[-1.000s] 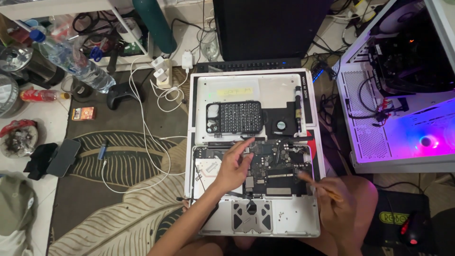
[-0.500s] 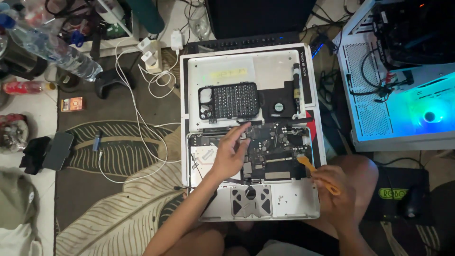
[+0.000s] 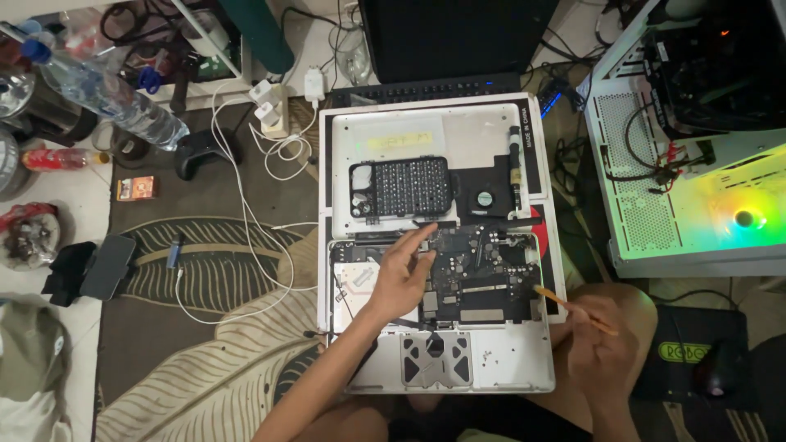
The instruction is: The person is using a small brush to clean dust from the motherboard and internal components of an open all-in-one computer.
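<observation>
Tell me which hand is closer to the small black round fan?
Left. The left hand rests on the dark circuit board, below the small black round fan. The right hand is farther, lower right.

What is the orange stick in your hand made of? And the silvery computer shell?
The orange stick in the right hand looks like plastic: one even bright colour, no metal glint. The computer shell looks like matte aluminium: pale grey, smooth, softly reflective. The left hand rests on its dark circuit board.

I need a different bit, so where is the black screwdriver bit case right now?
In the head view the black bit case lies on the white lid, left of the small fan and just beyond the left hand.
</observation>
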